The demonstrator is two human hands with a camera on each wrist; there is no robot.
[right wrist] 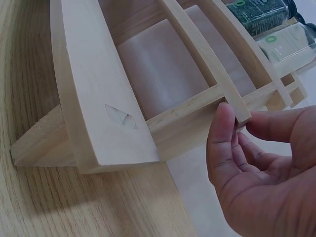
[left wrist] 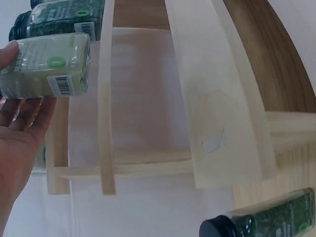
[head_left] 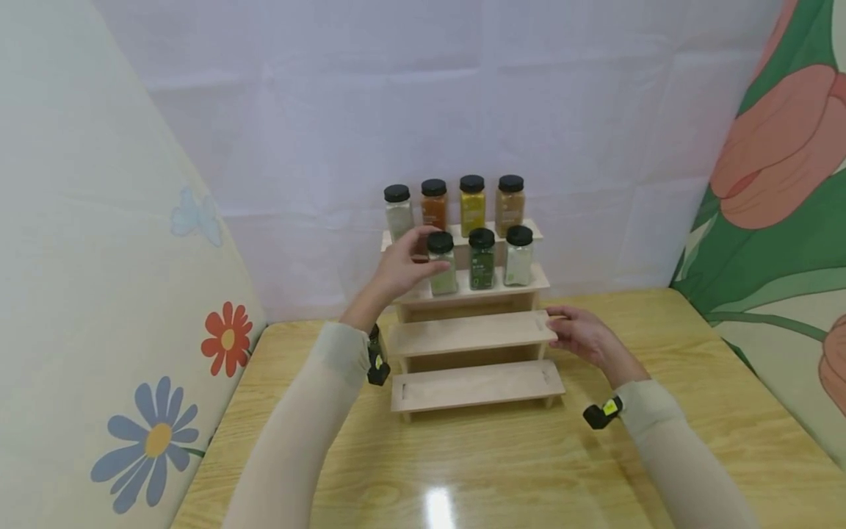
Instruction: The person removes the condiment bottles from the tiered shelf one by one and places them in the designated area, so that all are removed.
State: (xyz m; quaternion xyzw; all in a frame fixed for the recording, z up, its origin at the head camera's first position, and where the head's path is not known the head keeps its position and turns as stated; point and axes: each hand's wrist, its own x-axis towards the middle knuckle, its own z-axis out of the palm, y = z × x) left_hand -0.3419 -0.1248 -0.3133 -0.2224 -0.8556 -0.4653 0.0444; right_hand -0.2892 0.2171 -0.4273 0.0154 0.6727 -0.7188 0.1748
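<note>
A pale wooden table (head_left: 661, 455) fills the lower part of the room, glossy enough to catch a bright spot of light, and it is boxed in by a white sheet (head_left: 463, 95) at the back and flowered cloth panels (head_left: 99, 257) at either side. Against the back sheet stands a stepped wooden spice rack (head_left: 472, 386) with four tiers; the two lower steps are bare.

On the top tier four black-capped jars stand in a row: a whitish one (head_left: 399, 211), a rust-orange one (head_left: 434, 203), a yellow one (head_left: 472, 204) and a brown one (head_left: 510, 204). On the second tier stand three more, well spaced: a pale green jar (head_left: 442, 263), a dark green jar (head_left: 482, 258) and a nearly white jar (head_left: 518, 256).

The person's arms come in from the near edge in cream sleeves, each with a small black device at the wrist. The left hand (head_left: 405, 266) is up at the second tier, its fingers fairly straight and loosely spread beside the pale green jar (left wrist: 47, 66); in the left wrist view a fingertip (left wrist: 9, 52) touches the jar's side while the palm lies open beneath it, not wrapped round the glass. The jar stands on the left end of that tier, just beside the dark green one (left wrist: 59, 17).

The right hand (head_left: 584, 334) is at the right end of the third step. In the right wrist view its thumb (right wrist: 222, 143) presses against the end of a rack slat, the other fingers (right wrist: 276, 123) curving in behind, pinching the wood lightly.
</note>
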